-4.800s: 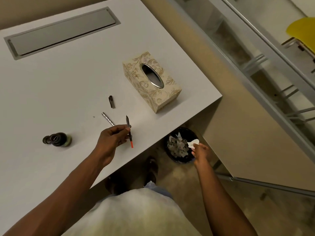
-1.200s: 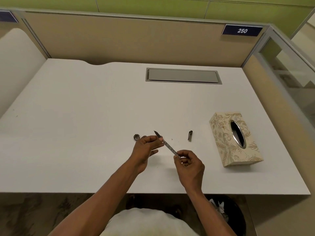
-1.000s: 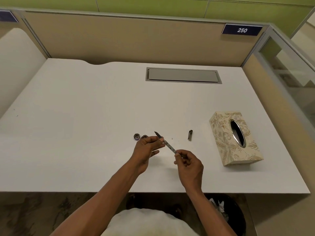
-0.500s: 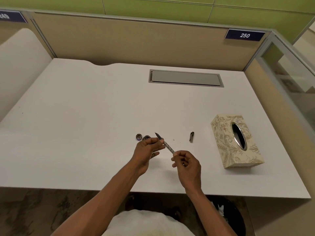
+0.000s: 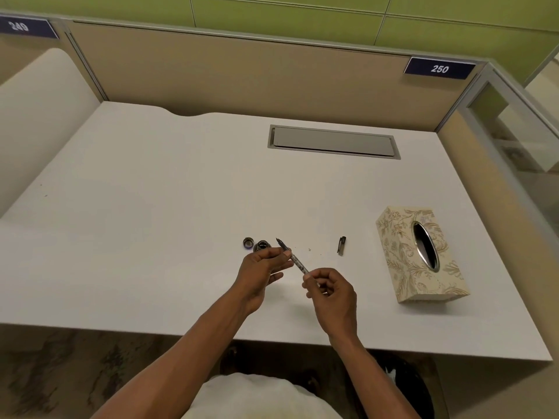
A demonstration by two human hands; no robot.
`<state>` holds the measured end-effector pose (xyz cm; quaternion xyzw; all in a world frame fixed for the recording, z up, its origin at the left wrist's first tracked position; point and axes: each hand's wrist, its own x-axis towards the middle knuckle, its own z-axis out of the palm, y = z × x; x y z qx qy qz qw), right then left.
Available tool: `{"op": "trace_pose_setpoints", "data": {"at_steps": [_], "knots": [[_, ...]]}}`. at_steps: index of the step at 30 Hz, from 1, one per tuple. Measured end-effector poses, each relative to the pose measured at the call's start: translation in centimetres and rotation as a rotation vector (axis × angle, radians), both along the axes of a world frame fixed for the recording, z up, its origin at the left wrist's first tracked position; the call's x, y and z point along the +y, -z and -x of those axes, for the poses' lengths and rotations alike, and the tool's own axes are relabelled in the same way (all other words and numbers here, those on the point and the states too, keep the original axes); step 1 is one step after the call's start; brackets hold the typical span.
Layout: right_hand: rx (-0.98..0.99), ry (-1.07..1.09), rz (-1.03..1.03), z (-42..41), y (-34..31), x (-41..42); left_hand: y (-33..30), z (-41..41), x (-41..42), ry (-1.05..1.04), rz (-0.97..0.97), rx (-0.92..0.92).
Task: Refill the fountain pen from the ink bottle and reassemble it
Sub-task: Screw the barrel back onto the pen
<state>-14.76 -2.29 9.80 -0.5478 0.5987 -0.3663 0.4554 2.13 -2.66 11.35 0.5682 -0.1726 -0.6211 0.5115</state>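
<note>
The ink bottle [image 5: 262, 246] is partly hidden by the left hand [image 5: 262, 272]; the pen [image 5: 295, 259]'s rear end is perhaps covered by the right hand [image 5: 332, 293].

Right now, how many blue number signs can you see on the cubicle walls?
2. The sign reading 250 sits at the top right of the partition behind the desk; the sign reading 249 is at the top left, cut off by the frame edge. Others may lie outside the view.

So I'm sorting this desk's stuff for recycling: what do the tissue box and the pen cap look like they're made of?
The tissue box looks like printed cardboard, matte cream with a floral pattern, and its oval opening has a shiny, metal-like rim. The pen cap looks dark with a dull sheen, plastic or metal; it is too small to tell.
</note>
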Motion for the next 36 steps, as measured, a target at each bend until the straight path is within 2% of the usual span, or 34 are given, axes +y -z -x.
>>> {"op": "trace_pose_setpoints", "data": {"at_steps": [27, 36], "knots": [[0.042, -0.036, -0.019, -0.43, -0.36, -0.01, 0.40, 0.22, 0.41, -0.029, -0.040, 0.017], [-0.004, -0.039, -0.059, -0.67, -0.21, 0.05, 0.32, 0.35, 0.31, -0.023, -0.046, 0.013]]}}
